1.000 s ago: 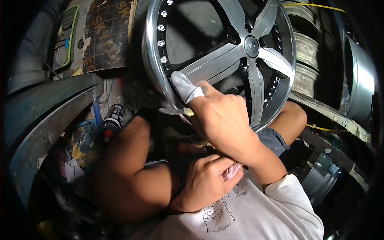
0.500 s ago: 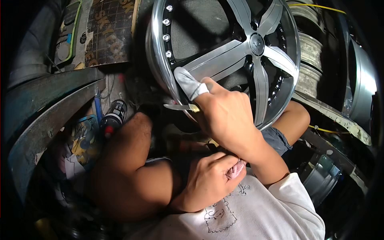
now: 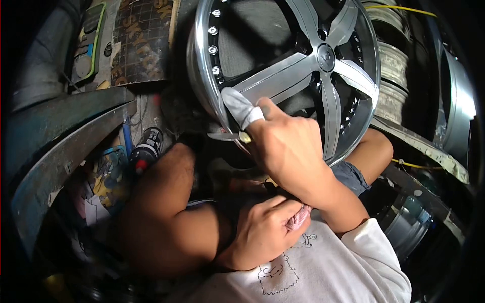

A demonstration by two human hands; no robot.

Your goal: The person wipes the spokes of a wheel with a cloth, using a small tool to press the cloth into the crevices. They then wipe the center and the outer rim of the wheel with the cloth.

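Observation:
A silver five-spoke wheel rim (image 3: 275,83) with a polished lip and a row of bolts leans in front of my legs. My right hand (image 3: 290,141) rests at its lower left edge, with a white cloth (image 3: 237,105) wrapped over a finger that touches the rim's inner edge. From under that closed hand a small knife (image 3: 226,136) sticks out to the left, its blade bare and its handle mostly hidden. Below the right forearm, near my shirt, my left hand (image 3: 265,227) is closed around a bunched pink cloth (image 3: 299,218).
On the left lie a dark bottle with a red cap (image 3: 146,146) and a phone in a green-edged case (image 3: 88,45), near a stained board (image 3: 144,40). Several dull rims (image 3: 391,65) are stacked at right. Another rim (image 3: 409,227) sits lower right.
Everything on the left side of the view sits slightly further right and lower, including the wheel rim's left edge. Both hands keep nearly the same pose and grip.

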